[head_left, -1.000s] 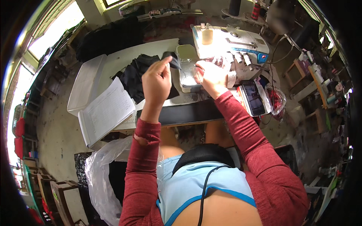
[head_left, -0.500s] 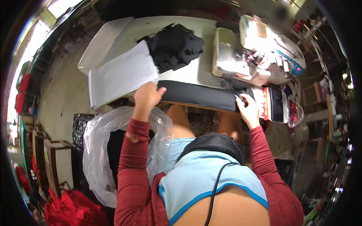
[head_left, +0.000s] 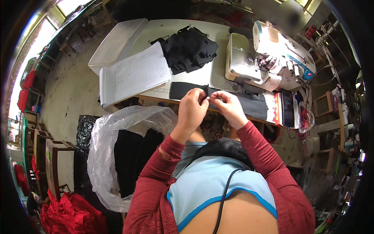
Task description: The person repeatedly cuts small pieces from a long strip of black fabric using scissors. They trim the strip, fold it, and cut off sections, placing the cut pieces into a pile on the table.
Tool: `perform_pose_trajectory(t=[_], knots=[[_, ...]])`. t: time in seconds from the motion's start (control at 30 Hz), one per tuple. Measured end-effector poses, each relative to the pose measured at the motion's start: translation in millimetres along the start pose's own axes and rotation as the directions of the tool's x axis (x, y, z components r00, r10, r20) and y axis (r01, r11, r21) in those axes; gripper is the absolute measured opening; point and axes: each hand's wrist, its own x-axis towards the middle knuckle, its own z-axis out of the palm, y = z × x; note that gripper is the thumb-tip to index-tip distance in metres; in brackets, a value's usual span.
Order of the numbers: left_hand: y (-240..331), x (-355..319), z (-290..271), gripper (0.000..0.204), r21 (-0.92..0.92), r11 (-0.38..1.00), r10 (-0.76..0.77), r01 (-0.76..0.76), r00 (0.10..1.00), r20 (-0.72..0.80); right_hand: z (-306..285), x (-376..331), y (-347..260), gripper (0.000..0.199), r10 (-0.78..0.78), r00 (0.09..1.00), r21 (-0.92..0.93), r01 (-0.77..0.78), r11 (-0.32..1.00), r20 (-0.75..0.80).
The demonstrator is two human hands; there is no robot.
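Observation:
A long black fabric strip [head_left: 253, 106] lies along the table's front edge. My left hand [head_left: 193, 111] and my right hand [head_left: 229, 108] meet over its middle, thumbs and fingertips pinched close together. Both hands are closed on the strip's near edge, where a raised fold or seam shows just beyond the fingertips. The exact grip between the fingers is partly hidden. Behind the strip sits a heap of black fabric pieces [head_left: 189, 50].
A sewing machine [head_left: 269, 58] stands at the right, a phone [head_left: 287, 109] near it. Papers [head_left: 134, 74] and a translucent bin [head_left: 115, 46] occupy the table's left. Below hangs a clear plastic bag [head_left: 103, 156] with black fabric; red cloth [head_left: 72, 214] lies at lower left.
My hands have come together from the strip's two ends to its middle. The strip, flat and smooth before, now shows a raised fold or seam there. The view has shifted slightly.

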Motion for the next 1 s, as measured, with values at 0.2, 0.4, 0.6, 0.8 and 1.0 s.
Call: perform_pose_trajectory(t=[0.2,0.4,0.6,0.8,1.0], knots=[[11,-5,0,0.011,-0.119,0.992,0.049,-0.051,0.999,-0.019,13,-5,-12,0.013,-0.045,0.995,0.063,0.051,0.997,-0.093],[19,-7,2,0.014,-0.186,0.981,0.061,-0.056,0.998,0.022,-2,-6,4,0.017,-0.123,0.987,-0.036,0.119,0.992,-0.108],[11,-11,1,0.015,-0.341,0.914,-0.166,0.219,0.970,0.178,3,-17,-19,0.016,0.106,0.984,0.066,-0.097,0.993,-0.142],[12,-7,-6,0.014,-0.466,0.810,-0.190,0.357,0.911,0.367,-15,-18,-8,0.015,0.209,0.969,0.397,-0.245,0.884,0.131],[12,-5,-7,0.012,-0.344,0.878,-0.208,0.332,0.914,0.349,-18,-18,-9,0.015,0.211,0.959,0.398,-0.271,0.876,0.189]])
